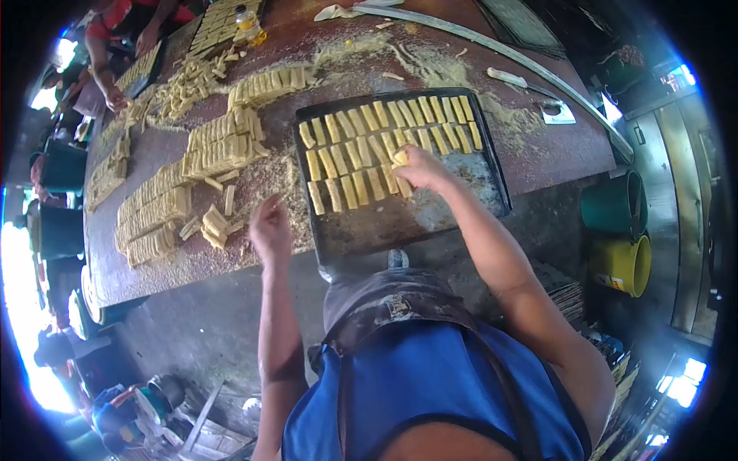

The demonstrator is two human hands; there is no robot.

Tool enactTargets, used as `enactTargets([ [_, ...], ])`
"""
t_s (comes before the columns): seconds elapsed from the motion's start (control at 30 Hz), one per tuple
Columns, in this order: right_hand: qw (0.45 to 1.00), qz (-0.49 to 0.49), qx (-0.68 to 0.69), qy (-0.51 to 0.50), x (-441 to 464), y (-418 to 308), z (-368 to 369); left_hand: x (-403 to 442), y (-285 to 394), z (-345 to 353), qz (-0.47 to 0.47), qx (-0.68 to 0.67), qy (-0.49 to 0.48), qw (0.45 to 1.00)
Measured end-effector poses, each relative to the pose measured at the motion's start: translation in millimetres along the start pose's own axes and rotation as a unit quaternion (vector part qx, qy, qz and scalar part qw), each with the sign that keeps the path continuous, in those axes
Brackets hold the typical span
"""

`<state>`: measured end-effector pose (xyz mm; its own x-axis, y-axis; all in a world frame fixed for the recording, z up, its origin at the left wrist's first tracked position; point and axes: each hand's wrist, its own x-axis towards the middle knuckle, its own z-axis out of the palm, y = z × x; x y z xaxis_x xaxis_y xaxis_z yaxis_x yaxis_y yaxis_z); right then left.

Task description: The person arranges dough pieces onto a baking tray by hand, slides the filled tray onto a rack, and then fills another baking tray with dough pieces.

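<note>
A dark baking tray [453, 224] lies at the table's front edge, with rows of pale yellow dough sticks [358, 154] set side by side on it. My right hand [421, 170] is over the middle of the tray, its fingers closed on dough sticks [400, 157] at the end of the rows. How many it holds is hidden. To the left of the tray, my left hand [270, 230] hovers near the table edge with its fingers curled. Whatever is inside them, if anything, is hidden. Beside it lies a small loose heap of dough sticks [216, 227].
Stacked dough sticks [154, 211] cover the left of the crumb-strewn table [177, 278]. A co-worker's hand [115, 98] reaches in at the far left. A bottle [247, 23], a scraper [557, 113] and a long metal strip [492, 42] lie farther back. Buckets [619, 265] stand at right.
</note>
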<state>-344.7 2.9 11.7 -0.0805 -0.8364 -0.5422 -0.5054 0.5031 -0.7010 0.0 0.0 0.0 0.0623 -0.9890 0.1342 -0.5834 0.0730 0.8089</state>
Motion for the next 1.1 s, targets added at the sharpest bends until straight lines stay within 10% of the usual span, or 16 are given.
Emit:
enactTargets([
  [0.17,0.974,-0.011,-0.17,0.151,-31.2,18.0,-11.6,-23.6,101.8,100.4,0.074,0.055,-0.195,0.976],
  [0.23,0.97,-0.011,-0.169,0.174,-33.9,19.2,-6.7,-20.4,96.0,125.1,0.275,0.084,-0.225,0.931],
  [0.33,0.956,0.005,-0.178,0.234,-34.1,26.3,-7.2,-43.6,133.1,144.2,0.271,0.252,-0.262,0.891],
  [0.83,0.941,0.11,-0.122,0.297,-26.0,61.3,-32.3,-23.0,121.9,183.2,0.341,0.113,-0.302,0.883],
  [1.1,0.957,0.015,-0.147,0.251,-25.7,85.3,-65.0,-29.6,138.5,195.1,0.333,0.109,-0.28,0.894],
])
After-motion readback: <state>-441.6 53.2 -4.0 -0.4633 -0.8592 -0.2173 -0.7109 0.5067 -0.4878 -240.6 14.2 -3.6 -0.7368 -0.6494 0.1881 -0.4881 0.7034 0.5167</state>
